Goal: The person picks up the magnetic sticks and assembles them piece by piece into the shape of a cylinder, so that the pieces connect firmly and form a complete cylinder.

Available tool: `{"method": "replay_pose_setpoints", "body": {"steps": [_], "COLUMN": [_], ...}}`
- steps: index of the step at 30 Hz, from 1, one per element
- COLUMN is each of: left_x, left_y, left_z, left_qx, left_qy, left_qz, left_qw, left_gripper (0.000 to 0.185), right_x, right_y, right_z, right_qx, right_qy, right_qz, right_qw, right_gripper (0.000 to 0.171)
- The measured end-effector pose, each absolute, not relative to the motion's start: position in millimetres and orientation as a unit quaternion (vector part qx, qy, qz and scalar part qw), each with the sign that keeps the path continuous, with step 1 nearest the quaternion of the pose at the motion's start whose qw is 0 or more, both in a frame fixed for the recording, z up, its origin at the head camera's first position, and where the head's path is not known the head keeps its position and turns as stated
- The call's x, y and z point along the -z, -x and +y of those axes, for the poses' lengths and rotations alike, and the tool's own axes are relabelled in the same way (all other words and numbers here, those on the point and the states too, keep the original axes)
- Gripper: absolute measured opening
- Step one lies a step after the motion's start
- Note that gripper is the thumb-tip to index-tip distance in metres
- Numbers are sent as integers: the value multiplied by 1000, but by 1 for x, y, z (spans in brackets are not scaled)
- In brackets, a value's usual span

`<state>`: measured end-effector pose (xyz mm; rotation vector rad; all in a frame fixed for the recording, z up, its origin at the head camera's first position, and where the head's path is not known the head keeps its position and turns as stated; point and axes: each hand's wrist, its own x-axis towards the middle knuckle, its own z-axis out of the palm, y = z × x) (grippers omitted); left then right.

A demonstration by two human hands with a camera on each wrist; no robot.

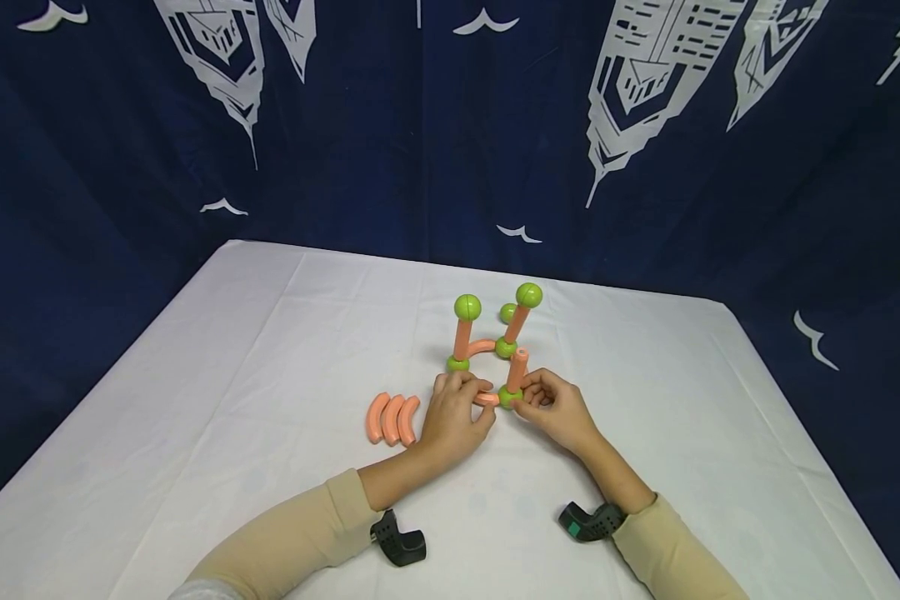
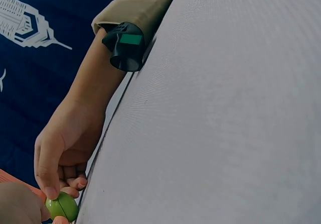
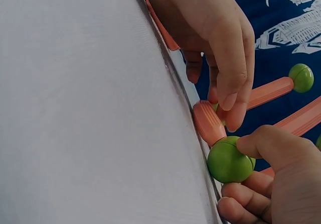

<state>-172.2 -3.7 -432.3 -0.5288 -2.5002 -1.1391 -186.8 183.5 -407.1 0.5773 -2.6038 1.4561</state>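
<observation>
Head view looks down from above the table; both wrist views skim its cloth — sharing the green ball.

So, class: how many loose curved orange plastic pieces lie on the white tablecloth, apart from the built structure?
3. The loose curved orange plastic pieces lie side by side just left of the left hand: one, two, three. Others may be hidden under the hands.

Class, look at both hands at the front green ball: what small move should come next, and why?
Probably press the curved orange piece, pinched by the left hand, into the green ball that the right hand steadies. Its end already seems to meet the ball.
</observation>
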Motion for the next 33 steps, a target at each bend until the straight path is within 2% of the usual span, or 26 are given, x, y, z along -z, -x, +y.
{"method": "replay_pose_setpoints", "body": {"steps": [5,15,23,25,31,33], "left_x": [432,421,390,384,379,381], "left_y": [173,168,159,158,158,157], "left_z": [-3,-9,-56,-70,-90,-89], "left_qx": [415,399,308,278,248,233], "left_qy": [175,194,176,157,112,109], "left_qz": [-876,-883,-925,-940,-962,-966], "left_qw": [172,155,138,119,13,1], "left_gripper": [25,15,3,7,19,21], "right_x": [428,437,434,433,432,433], "right_y": [198,200,202,203,203,203], "right_z": [188,188,189,190,193,195], "right_qx": [-472,-464,-458,-454,-440,-438], "right_qy": [-185,-200,-196,-195,-181,-175], "right_qz": [-859,-857,-862,-864,-874,-876], "right_qw": [68,98,95,95,100,102], "right_gripper": [25,27,26,26,25,25]}}
